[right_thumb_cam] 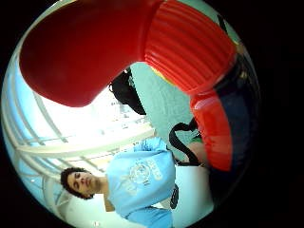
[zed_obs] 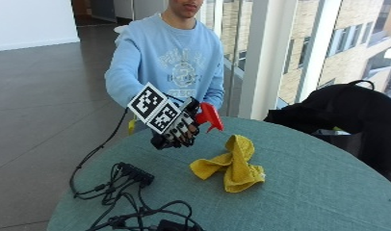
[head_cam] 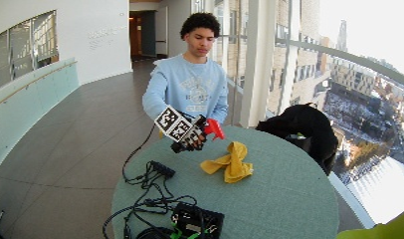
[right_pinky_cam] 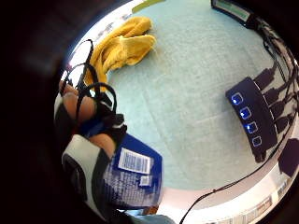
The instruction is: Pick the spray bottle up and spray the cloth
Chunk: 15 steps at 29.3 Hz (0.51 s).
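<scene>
A black power strip (zed_obs: 136, 174) and cables sit near the bench (zed_obs: 323, 192) edge; the gloved right hand (zed_obs: 177, 129), raised above the bench, grasps the spray bottle (zed_obs: 209, 117), body mostly hidden; the yellow cloth (zed_obs: 230, 164) lies crumpled mid-bench, open surface beyond.

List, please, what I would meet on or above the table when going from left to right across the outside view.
Black cables with a hub → gloved right hand holding the spray bottle above the table → yellow cloth → black bag.
</scene>
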### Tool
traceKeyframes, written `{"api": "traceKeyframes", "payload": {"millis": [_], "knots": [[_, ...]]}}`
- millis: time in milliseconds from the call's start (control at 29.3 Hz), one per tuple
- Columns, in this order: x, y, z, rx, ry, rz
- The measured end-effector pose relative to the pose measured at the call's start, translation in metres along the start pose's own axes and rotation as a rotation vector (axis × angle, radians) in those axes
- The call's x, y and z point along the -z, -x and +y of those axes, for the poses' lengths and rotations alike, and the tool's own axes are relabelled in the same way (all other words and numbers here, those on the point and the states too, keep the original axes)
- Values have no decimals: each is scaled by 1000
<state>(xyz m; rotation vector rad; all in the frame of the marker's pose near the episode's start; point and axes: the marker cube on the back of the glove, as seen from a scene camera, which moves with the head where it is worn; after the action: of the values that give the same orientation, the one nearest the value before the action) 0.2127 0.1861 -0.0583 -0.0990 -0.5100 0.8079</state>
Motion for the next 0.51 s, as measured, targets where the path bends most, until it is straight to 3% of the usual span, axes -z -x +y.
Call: {"api": "traceKeyframes", "payload": {"millis": [512], "knots": [[-4, -2, -2, -14, 14, -11]]}}
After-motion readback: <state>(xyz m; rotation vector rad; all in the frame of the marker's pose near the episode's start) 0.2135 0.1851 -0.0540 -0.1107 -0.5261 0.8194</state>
